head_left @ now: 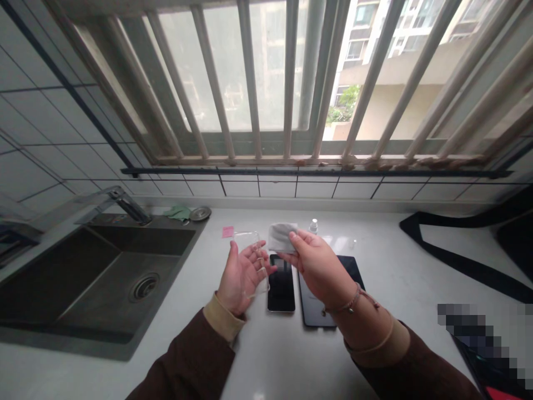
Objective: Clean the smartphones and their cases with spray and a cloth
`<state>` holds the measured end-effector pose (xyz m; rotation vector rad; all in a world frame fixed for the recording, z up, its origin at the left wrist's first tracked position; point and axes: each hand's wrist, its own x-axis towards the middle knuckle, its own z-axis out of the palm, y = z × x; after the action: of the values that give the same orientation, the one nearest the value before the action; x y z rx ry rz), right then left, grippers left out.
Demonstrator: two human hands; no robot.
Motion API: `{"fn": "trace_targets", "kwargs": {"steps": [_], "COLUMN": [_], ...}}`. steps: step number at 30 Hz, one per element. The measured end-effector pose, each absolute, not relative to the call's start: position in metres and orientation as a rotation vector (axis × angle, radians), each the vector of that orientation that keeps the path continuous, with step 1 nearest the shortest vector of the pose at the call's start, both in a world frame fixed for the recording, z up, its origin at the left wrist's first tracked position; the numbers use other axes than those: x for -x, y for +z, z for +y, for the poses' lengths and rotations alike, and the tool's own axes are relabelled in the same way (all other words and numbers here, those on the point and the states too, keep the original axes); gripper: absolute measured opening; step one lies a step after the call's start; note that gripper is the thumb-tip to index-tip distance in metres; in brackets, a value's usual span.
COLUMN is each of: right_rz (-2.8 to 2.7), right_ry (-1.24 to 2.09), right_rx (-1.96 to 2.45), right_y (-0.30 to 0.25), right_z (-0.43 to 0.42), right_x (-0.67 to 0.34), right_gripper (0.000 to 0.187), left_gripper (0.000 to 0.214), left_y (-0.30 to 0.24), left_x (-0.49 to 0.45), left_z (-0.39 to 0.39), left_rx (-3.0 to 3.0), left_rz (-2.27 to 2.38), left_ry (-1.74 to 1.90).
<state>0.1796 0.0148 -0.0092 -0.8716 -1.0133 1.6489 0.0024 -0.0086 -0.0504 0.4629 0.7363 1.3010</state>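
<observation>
Left hand [241, 275], fingers loosely curled, cradles a clear phone case [252, 244], its edges hard to make out. Right hand [318, 266] pinches a grey cloth [281, 236] just beside the case, above the desk [270, 355]. Beneath: black phone [281, 286]; larger dark slab [310, 311], partly hidden by the right wrist. Sink [83, 289], left: drain strainer [144, 286] in its basin. Beyond: small bottle [313, 225], base hidden by the cloth.

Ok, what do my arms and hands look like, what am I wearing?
The left hand and right hand are bare. Dark brown sleeves end in tan cuffs. The right wrist carries a thin cord bracelet with a small bead.
</observation>
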Motion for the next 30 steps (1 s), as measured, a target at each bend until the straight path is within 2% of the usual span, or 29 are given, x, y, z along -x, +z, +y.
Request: {"fn": "trace_targets", "kwargs": {"steps": [4, 6, 14, 20, 25, 30], "right_rz": [-1.528, -1.796, -1.956, -2.079, -2.12, -2.219], "right_ry": [0.909, 0.706, 0.625, 0.551, 0.413, 0.308], "right_rx": [1.229, 1.331, 1.27, 1.163, 0.956, 0.817], "right_y": [-0.023, -0.029, -0.024, -0.028, -0.045, -0.037], "right_z": [0.03, 0.029, 0.012, 0.012, 0.014, 0.015], "right_x": [-0.19, -0.19, -0.174, -0.17, -0.168, -0.172], "right_gripper": [0.026, 0.026, 0.028, 0.031, 0.046, 0.043], "left_gripper": [0.073, 0.069, 0.058, 0.061, 0.067, 0.043], "left_y": [-0.052, -0.054, -0.065, -0.073, -0.069, -0.065], "left_x": [-0.006, -0.008, -0.012, -0.013, -0.012, -0.011], "left_z": [-0.015, -0.016, -0.017, -0.017, -0.016, -0.013], "left_rx": [-0.587, -0.624, -0.724, -0.674, -0.594, -0.533], "left_rz": [0.681, 0.683, 0.71, 0.767, 0.807, 0.935], "left_ry": [1.086, 1.045, 0.941, 0.876, 0.885, 0.974]}}
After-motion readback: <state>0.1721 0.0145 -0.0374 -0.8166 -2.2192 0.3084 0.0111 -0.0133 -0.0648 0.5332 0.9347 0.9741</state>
